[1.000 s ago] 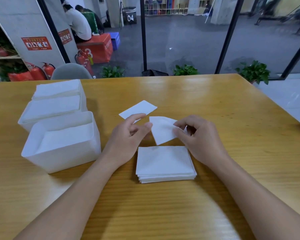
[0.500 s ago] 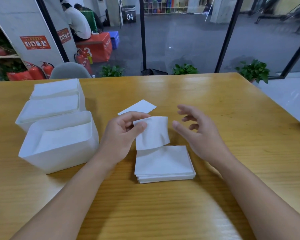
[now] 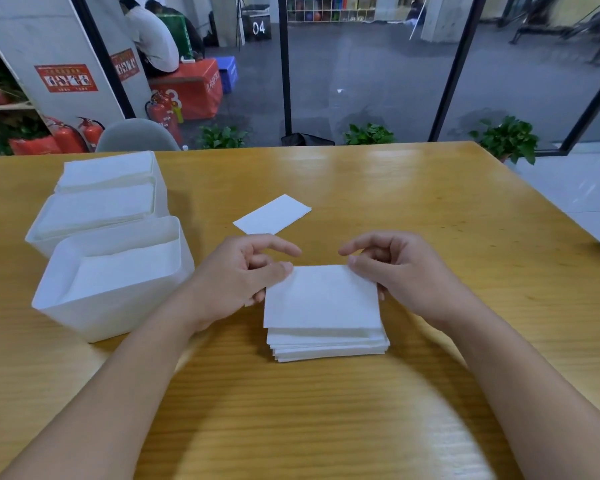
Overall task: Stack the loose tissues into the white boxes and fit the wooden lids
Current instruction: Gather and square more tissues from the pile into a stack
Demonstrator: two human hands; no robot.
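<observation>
Spanning the view, one wooden table (image 3: 430, 209) carried three white boxes (image 3: 115, 271) at left, each holding tissues, and one tissue stack (image 3: 328, 344) at centre. Two hands, left hand (image 3: 238, 275) and right hand (image 3: 400, 271), pinched one top tissue (image 3: 321, 296) by its far corners over the stack; one folded tissue (image 3: 272, 214) lay beyond.

My left hand (image 3: 246, 275) and right hand (image 3: 395, 271) sit side by side, forearms bare. Each pinches with thumb and curled fingers (index fingers extended inward).
</observation>
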